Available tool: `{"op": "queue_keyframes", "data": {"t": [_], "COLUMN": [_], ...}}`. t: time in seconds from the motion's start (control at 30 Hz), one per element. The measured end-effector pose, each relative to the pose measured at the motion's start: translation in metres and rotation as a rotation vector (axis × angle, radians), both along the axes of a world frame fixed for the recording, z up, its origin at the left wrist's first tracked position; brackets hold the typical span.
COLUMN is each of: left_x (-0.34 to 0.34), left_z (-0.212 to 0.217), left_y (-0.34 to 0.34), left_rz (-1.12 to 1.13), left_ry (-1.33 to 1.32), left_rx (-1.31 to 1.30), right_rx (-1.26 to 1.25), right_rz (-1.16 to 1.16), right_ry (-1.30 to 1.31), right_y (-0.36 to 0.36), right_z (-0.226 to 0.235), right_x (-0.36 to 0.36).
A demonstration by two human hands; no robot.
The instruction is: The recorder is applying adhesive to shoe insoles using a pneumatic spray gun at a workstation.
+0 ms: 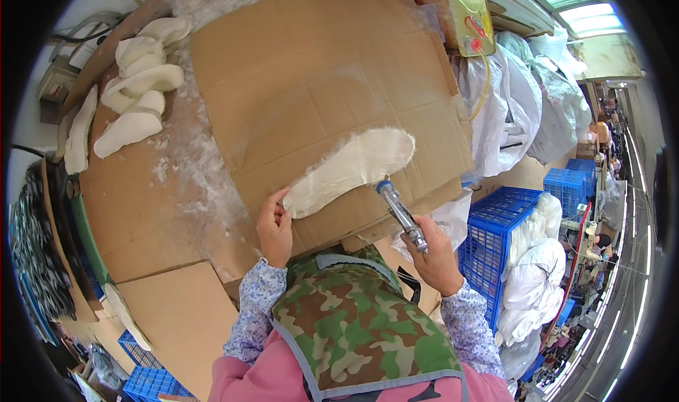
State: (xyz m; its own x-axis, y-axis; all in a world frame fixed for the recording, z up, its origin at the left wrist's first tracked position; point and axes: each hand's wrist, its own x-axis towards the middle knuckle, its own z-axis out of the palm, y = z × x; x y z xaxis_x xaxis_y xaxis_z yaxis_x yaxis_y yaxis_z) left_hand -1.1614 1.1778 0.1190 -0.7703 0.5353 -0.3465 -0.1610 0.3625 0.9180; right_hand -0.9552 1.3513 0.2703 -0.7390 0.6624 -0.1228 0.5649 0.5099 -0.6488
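A white fleecy insole lies on a large sheet of brown cardboard. My left hand pinches the insole's near end and holds it down. My right hand grips a slim metal tool with a blue tip. The tip touches the insole's lower edge near its wide end.
A pile of white insoles lies at the far left of the bench, with white fluff scattered beside the cardboard. Blue plastic crates and white bags stand to the right. A yellow box sits at the far right corner.
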Motion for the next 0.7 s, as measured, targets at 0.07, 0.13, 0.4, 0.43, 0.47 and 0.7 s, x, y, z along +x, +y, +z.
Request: {"op": "queue_keyframes", "data": {"t": [0.07,0.13,0.4,0.43,0.47,0.7], "left_x": [0.0,0.0,0.002,0.002,0.003,0.003], "left_z": [0.001,0.001,0.002,0.002,0.002,0.003], "left_y": [0.0,-0.001,-0.002,-0.002,-0.002,-0.002], "left_rz": [-0.004,0.003,-0.016,-0.015,-0.018,-0.012], "left_ry": [0.004,0.0,0.023,0.017,0.018,0.02], "left_rx": [0.005,-0.008,0.016,0.017,0.018,0.023], "right_rx": [-0.005,-0.011,-0.041,-0.041,-0.007,0.023], "right_rz": [-0.029,-0.056,-0.161,-0.164,-0.162,-0.187], "right_ry": [-0.005,-0.009,-0.062,-0.061,-0.044,-0.059], "right_y": [0.004,0.007,0.022,0.023,0.024,0.03], "right_z": [0.0,0.001,0.004,0.004,0.004,0.004], "right_x": [0.005,0.01,0.022,0.022,0.022,0.025]}}
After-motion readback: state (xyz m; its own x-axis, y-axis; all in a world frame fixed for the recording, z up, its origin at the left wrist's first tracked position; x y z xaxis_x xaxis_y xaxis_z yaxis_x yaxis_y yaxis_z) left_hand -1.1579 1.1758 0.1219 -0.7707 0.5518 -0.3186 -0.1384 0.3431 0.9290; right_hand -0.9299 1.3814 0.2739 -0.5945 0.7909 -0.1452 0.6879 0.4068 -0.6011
